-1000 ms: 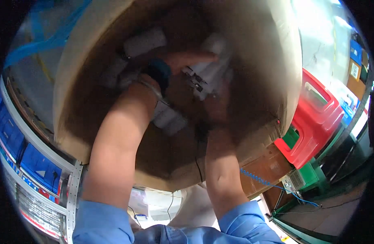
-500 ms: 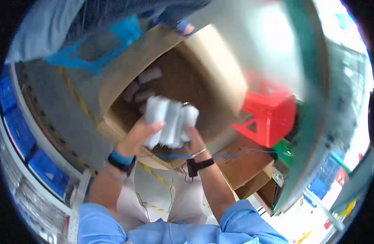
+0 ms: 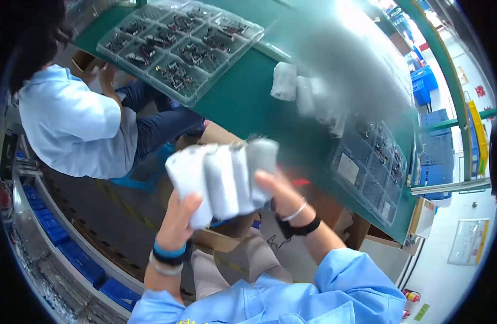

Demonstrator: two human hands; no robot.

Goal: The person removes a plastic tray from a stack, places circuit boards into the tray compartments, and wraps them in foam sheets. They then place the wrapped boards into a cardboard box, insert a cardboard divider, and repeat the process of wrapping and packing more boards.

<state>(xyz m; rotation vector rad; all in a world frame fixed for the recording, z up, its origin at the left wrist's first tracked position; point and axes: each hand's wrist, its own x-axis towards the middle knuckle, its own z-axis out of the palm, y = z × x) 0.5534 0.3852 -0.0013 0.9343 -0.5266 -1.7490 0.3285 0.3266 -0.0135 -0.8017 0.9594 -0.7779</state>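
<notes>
Several white, foam-wrapped bundles [image 3: 221, 181] stand side by side between my two hands, above the front edge of the table. My left hand [image 3: 177, 218] is closed on the row's left end, its thumb on the near side. At the right end my right hand [image 3: 286, 194] grips with its thumb across the last bundle. What is inside the wrapping is hidden. Similar white wrapped bundles [image 3: 284, 81] lie on the green table [image 3: 227, 89] beyond my hands.
A clear compartment tray [image 3: 190, 100] of small wired parts stands far left on the table, another tray [image 3: 387, 218] at the right. A seated person [image 3: 78, 121] works at the left. A cardboard box [image 3: 221, 243] is below my hands. A pale blur covers the far table.
The bundles in my hands have come up from over the open cardboard box to table height. My view has swung up from the box and red stool to the table and trays.
</notes>
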